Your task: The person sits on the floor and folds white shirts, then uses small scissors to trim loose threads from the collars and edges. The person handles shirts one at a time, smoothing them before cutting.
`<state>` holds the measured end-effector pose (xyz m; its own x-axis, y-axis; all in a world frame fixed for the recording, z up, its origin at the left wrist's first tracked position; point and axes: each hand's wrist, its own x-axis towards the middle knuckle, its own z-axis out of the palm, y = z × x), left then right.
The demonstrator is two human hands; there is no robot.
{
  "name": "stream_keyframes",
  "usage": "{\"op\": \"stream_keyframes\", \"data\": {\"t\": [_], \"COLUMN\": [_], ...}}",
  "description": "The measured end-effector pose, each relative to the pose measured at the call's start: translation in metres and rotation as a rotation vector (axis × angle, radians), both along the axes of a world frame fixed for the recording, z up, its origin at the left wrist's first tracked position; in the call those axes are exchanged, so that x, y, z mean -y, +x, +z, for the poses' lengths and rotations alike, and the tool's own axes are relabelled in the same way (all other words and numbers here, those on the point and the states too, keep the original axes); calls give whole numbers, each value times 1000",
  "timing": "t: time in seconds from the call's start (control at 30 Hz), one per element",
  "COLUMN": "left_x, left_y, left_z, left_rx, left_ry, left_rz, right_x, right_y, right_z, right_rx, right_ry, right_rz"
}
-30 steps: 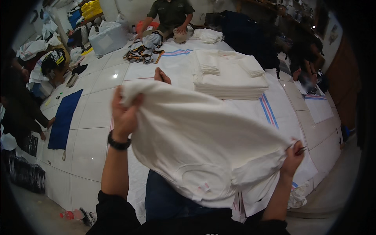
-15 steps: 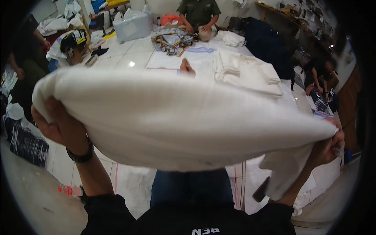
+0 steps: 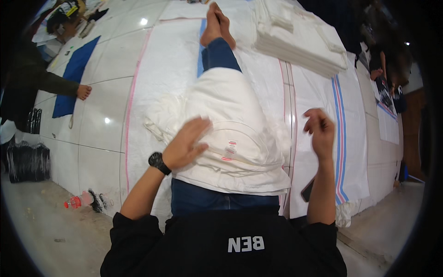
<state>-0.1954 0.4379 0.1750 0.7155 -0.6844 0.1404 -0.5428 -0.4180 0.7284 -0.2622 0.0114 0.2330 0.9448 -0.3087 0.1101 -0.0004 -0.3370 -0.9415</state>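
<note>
A white T-shirt (image 3: 221, 106) lies spread over my legs, its round collar and a small printed neck label (image 3: 231, 147) facing up. More white fabric is bunched beneath and to its left; I cannot tell how many shirts there are. My left hand (image 3: 187, 144) rests on the shirt just left of the collar, fingers stretched out and slightly blurred. My right hand (image 3: 320, 131) hovers to the right of the shirt, apart from it, with fingers loosely bent and nothing visible in them.
A stack of folded white cloth (image 3: 300, 41) stands at the far right. A dark phone (image 3: 308, 190) lies by my right forearm on a striped white sheet (image 3: 318, 152). To the left are a blue cloth (image 3: 76, 76), another person's hand (image 3: 83, 92) and a plastic bottle (image 3: 79, 200).
The white shirt, held stretched in the air between both hands before, now lies on my legs. Both hands have let go and come closer together. The view has tilted downward.
</note>
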Motion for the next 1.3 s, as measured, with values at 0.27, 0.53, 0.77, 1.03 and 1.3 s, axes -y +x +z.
{"op": "stream_keyframes", "data": {"t": [0.27,0.53,0.77,1.03,1.3], "left_x": [-10,-2,75,141,132], "left_y": [-30,-13,-52,-59,-54], "left_z": [-10,7,34,16,13], "left_rx": [-156,-104,216,224,-94], "left_ry": [-206,-117,-156,-40,-130], "left_rz": [86,114,182,118,155], "right_x": [-65,-63,-78,-85,-112], "right_y": [-67,-57,-58,-65,-83], "right_z": [-23,-33,-52,-54,-37], "right_rx": [-205,-322,-328,-357,-84], "right_ry": [-225,-70,-44,-45,-47], "right_rz": [382,212,134,26,-113]}}
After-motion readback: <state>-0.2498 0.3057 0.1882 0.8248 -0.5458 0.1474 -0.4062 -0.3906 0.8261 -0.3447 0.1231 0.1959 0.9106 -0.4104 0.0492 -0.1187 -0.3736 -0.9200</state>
